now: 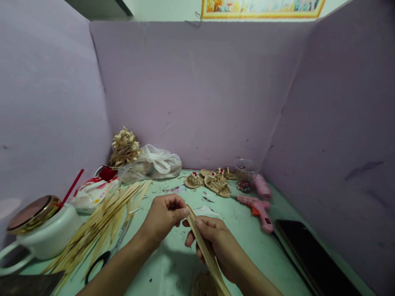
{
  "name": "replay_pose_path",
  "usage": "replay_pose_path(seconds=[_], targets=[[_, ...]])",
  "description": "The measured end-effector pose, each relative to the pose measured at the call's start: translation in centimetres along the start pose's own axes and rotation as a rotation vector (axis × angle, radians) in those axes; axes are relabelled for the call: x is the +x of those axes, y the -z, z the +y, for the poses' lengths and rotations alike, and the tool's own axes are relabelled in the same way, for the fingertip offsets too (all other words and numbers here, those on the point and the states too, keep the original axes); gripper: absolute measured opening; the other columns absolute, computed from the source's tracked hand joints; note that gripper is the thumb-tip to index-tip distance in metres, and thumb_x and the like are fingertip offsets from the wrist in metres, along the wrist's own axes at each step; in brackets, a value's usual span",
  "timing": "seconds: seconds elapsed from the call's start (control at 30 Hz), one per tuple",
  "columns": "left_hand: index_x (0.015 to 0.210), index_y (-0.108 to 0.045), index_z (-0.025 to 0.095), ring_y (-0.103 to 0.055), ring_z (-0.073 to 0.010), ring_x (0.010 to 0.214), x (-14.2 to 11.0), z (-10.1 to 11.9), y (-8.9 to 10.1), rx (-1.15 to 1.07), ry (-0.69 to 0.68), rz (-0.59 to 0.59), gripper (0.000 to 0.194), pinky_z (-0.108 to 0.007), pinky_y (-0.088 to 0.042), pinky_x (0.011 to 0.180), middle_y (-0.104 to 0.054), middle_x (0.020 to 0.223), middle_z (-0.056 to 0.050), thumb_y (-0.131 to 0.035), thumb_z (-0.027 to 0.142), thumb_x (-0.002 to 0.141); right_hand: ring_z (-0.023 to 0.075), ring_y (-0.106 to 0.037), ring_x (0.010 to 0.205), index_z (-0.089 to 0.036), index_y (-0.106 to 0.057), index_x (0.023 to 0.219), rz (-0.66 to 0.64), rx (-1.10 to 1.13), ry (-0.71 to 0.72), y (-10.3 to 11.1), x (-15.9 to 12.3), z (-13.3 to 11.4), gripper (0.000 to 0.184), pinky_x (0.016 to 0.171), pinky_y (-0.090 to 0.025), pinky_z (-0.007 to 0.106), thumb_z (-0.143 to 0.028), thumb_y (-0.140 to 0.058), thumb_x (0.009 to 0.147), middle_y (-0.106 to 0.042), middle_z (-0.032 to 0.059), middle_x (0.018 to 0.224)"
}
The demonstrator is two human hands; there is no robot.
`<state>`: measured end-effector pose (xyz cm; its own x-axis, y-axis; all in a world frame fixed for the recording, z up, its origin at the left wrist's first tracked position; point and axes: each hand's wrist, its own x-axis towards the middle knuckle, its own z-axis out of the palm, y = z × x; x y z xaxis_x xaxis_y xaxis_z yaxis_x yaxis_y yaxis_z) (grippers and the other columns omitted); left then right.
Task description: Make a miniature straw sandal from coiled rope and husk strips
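Holding strips [201, 244] w/ both hands [163, 217] [220, 244]

Head-worn view, facing forward and down, at arm's length

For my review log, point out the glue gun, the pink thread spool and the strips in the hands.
Pink glue gun [263, 215], head view, handle.
Pink thread spool [262, 186], head view, side.
Held strips [206, 253], head view, flat middle stretch.
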<state>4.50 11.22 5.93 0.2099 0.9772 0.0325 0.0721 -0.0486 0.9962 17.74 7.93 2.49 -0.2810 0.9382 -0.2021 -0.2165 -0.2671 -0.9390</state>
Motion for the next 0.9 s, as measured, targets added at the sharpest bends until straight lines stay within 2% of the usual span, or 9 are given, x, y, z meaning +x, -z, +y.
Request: replay_pose_path(seconds=[0.2,0.27,0.37,0.43,0.53,0.73,0.8,0.9], targets=[[0.055,-0.051,0.014,-0.045,-0.007,0.041,0.17,-0.31,-0.07,-0.011,0.0,0.019,0.017,-0.019,-0.031,0.041,-0.051,0.044,0.004,-0.065,0.022,0.053,0.0044,-0.035,0.036,-0.013,-0.06,0.081,-0.034,-0.127,0.067,0.14,0.0,0.02,0.043,0.038,-0.024,0.017,-0.054,-0.052,0.071,-0.052,-0.0033,0.048],[0.065,-0.055,0.013,-0.043,-0.0061,0.041,0.2,-0.35,0.03,-0.031,-0.009,0.028,0.019,-0.019,-0.032,0.041,-0.051,0.048,0.005,-0.067,0.022,0.052,0.0044,-0.034,0.035,-0.014,-0.059,0.078,-0.042,-0.143,0.059,0.29,-0.02,0.03,0.041,0.039,-0.025,0.018,-0.054,-0.052,0.072,-0.049,-0.0046,0.046],[0.076,-0.059,0.012,-0.041,-0.0055,0.041,0.2,-0.31,0.17,-0.065,0.008,-0.026,0.028,-0.02,-0.032,0.042,-0.053,0.051,0.004,-0.067,0.025,0.053,0.0061,-0.041,0.036,-0.015,-0.056,0.074,-0.097,-0.102,0.034,0.57,-0.01,0.14,0.04,0.039,-0.029,0.019,-0.054,-0.051,0.072,-0.052,-0.0035,0.048],[0.069,-0.06,0.011,-0.042,-0.0059,0.041,0.18,-0.3,0.15,-0.055,0.022,-0.054,0.023,-0.02,-0.033,0.043,-0.053,0.05,0.003,-0.066,0.028,0.055,0.0077,-0.047,0.039,-0.014,-0.056,0.075,-0.136,-0.033,0.019,0.66,-0.01,0.22,0.038,0.042,-0.034,0.02,-0.052,-0.053,0.072,-0.056,-0.0013,0.053],[0.061,-0.059,0.011,-0.043,-0.0066,0.041,0.11,-0.4,-0.09,-0.016,0.008,-0.023,0.018,-0.02,-0.034,0.043,-0.053,0.046,0.002,-0.065,0.027,0.057,0.0085,-0.05,0.042,-0.015,-0.055,0.084,-0.161,0.049,0.006,0.57,0.0,0.21,0.035,0.044,-0.039,0.022,-0.048,-0.055,0.072,-0.06,0.0005,0.063],[0.077,-0.06,0.013,-0.044,-0.0064,0.042,-0.04,-0.45,-0.29,-0.013,-0.059,0.108,0.025,-0.02,-0.035,0.042,-0.055,0.054,0.003,-0.065,0.026,0.056,0.0063,-0.045,0.036,-0.015,-0.055,0.077,-0.028,0.019,0.057,0.38,0.31,-0.11,0.033,0.04,-0.037,0.021,-0.046,-0.059,0.067,-0.058,-0.0025,0.058],[0.069,-0.06,0.013,-0.043,-0.0063,0.043,-0.06,-0.44,-0.25,0.044,-0.083,0.136,0.018,-0.02,-0.035,0.043,-0.054,0.052,0.003,-0.064,0.025,0.057,0.0068,-0.048,0.038,-0.015,-0.055,0.075,0.023,0.014,0.069,0.35,0.41,-0.12,0.033,0.042,-0.037,0.021,-0.046,-0.06,0.066,-0.059,-0.0015,0.059],[0.06,-0.058,0.013,-0.043,-0.0067,0.042,0.01,-0.54,-0.3,0.106,-0.048,0.101,0.011,-0.02,-0.035,0.043,-0.053,0.048,0.003,-0.063,0.023,0.057,0.0073,-0.049,0.039,-0.014,-0.057,0.074,0.055,-0.024,0.078,0.23,0.48,-0.02,0.033,0.044,-0.036,0.022,-0.046,-0.059,0.066,-0.06,-0.0004,0.06]])
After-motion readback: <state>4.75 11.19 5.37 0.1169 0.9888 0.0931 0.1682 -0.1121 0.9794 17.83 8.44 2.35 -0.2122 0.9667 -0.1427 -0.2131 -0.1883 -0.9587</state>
